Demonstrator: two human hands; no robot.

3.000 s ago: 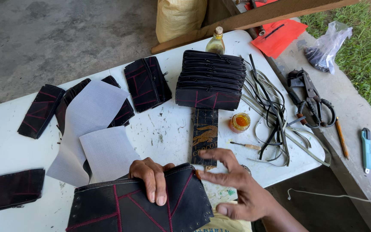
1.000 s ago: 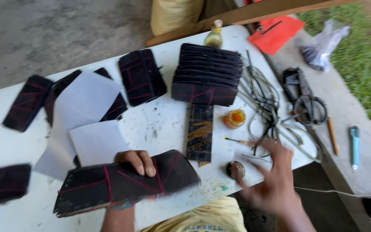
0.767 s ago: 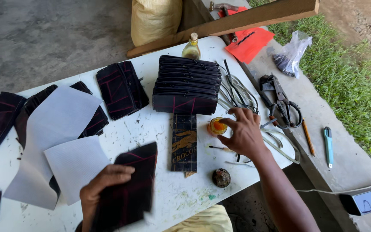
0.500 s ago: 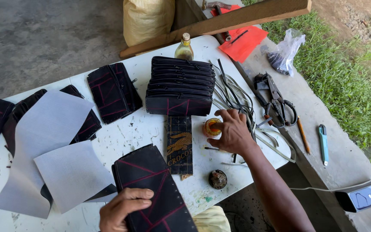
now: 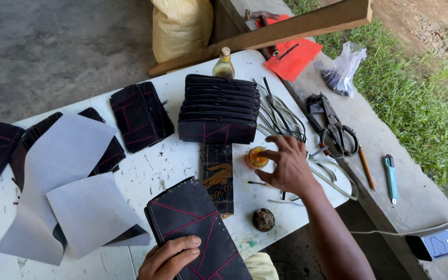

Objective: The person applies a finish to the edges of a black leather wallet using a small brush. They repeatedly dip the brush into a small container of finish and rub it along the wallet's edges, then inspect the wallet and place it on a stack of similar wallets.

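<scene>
My left hand (image 5: pixel 171 257) rests flat on a black leather piece with red stitching (image 5: pixel 195 228) at the front edge of the white table (image 5: pixel 156 166). My right hand (image 5: pixel 286 165) reaches over to a small open jar of orange glue (image 5: pixel 257 157), with thumb and fingers around its rim. A dark round lid (image 5: pixel 264 220) lies in front of that hand. Between the two hands lies a narrow black strip with a gold print (image 5: pixel 218 177).
A stack of black stitched pieces (image 5: pixel 218 109) stands behind the jar, with a glass bottle (image 5: pixel 224 64) beyond. More black pieces (image 5: pixel 141 115) and white paper sheets (image 5: pixel 73 181) cover the left. Black cords (image 5: pixel 281 114), large shears (image 5: pixel 333 127), a pencil (image 5: pixel 366 167) and a blue cutter (image 5: pixel 391 175) lie right.
My right hand left the black piece, set down the dark lid and moved up to the glue jar. My left hand turned the black piece and laid it flat.
</scene>
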